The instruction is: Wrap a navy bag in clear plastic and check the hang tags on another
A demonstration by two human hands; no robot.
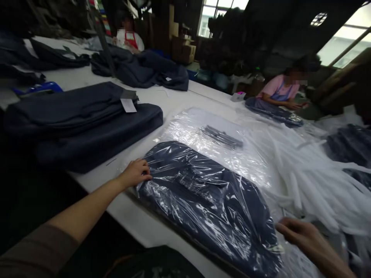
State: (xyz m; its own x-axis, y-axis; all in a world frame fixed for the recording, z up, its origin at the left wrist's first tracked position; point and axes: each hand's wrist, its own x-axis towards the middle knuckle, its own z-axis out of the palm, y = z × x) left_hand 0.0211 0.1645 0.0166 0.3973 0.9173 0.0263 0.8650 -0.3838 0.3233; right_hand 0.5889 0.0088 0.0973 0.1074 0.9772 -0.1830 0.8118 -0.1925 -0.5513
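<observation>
the bagged garment [208, 200], dark blue cloth inside a clear plastic bag, lies flat on the white desk [98, 177] near its front edge. the left hand [135, 173] rests at the bag's far left corner, its fingers curled down onto the plastic edge, touching it; whether they pinch it i cannot tell. the right hand [304, 235] is blurred at the bag's right end, fingers loosely stretched toward the plastic, just beside it, grip unclear. beyond the bag lie empty plastic bags [220, 143] spread flat, and a heap of white strips [313, 181] to the right. a stack of folded dark garments [81, 123] with a white tag [128, 105] sits to the left, well apart. two other people sit at the desk's far side.
</observation>
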